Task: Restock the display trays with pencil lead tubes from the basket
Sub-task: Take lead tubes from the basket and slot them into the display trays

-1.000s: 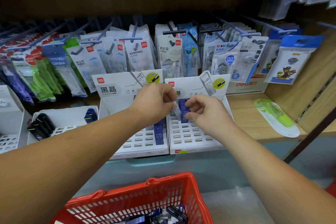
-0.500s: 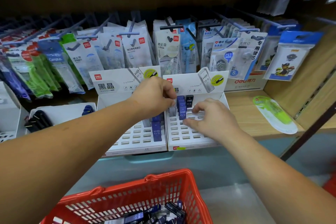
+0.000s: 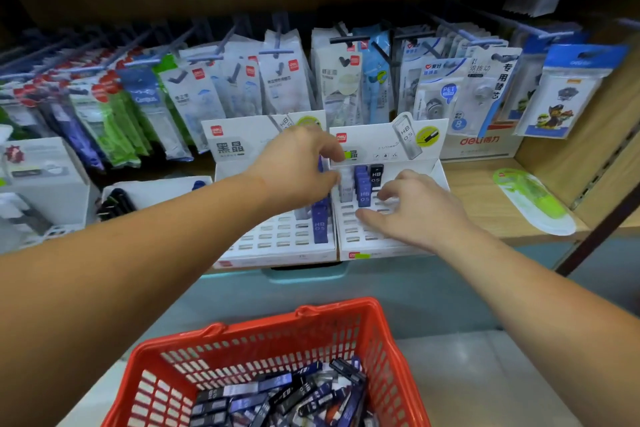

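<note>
Two white slotted display trays stand side by side on the shelf, the left tray (image 3: 273,243) and the right tray (image 3: 360,243). In the right tray's back rows stand blue tubes (image 3: 362,189), one black tube (image 3: 376,175) and a clear tube (image 3: 344,188). A row of blue tubes (image 3: 319,224) fills the left tray's right edge. My left hand (image 3: 298,166) hovers over the seam between the trays, its fingers curled on pencil lead tubes, with a blue edge showing. My right hand (image 3: 412,208) lies spread over the right tray, holding nothing. Below, the red basket (image 3: 242,347) holds several loose tubes (image 3: 277,395).
Packets of correction tape hang on hooks (image 3: 277,80) behind the trays. A third tray with black tubes (image 3: 117,201) and a white box (image 3: 41,177) stand at the left. A green packet (image 3: 533,201) lies on the wooden shelf at the right, near the side wall.
My right hand has let go, dropped onto the right tray and spread its fingers. A black tube now stands in that tray's back row. My left hand stays curled above the trays.
</note>
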The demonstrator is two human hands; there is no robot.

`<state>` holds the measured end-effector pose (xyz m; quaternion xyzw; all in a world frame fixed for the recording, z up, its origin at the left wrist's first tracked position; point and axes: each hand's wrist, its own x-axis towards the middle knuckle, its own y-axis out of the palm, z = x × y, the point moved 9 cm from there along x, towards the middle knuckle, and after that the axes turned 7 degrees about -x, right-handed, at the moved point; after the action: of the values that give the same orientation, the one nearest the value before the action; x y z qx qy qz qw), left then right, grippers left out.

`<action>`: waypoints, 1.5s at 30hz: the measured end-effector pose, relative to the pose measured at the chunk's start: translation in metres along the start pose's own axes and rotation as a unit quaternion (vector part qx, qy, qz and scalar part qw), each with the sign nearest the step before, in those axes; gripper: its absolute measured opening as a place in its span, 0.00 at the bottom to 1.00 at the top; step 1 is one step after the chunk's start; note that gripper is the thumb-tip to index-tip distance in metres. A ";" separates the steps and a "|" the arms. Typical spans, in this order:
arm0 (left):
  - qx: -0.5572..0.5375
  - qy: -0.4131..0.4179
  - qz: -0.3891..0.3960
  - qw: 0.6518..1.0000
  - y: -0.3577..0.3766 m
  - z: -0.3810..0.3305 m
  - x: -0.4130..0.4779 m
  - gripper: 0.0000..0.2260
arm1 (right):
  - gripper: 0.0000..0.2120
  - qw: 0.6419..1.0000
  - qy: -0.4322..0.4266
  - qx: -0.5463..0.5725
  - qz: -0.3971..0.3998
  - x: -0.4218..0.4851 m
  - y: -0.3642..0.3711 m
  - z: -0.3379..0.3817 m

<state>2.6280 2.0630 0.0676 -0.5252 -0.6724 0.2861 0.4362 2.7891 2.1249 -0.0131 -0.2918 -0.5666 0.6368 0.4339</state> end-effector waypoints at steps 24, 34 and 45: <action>-0.084 -0.320 0.310 0.891 0.210 0.226 -0.357 0.29 | 0.60 0.895 0.214 0.109 0.375 -0.215 0.305 0.063; 0.029 -0.327 0.370 0.869 0.267 0.288 -0.382 0.56 | 0.79 0.858 0.209 -0.006 0.469 -0.233 0.403 0.055; 0.144 -0.320 0.363 0.863 0.288 0.308 -0.376 0.62 | 0.72 0.903 0.201 -0.083 0.370 -0.211 0.405 0.043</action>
<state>2.5122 1.8082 -0.4230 -0.5430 -0.4885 0.6700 0.1331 2.7580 1.9256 -0.4253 -0.6373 -0.3695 0.6301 0.2457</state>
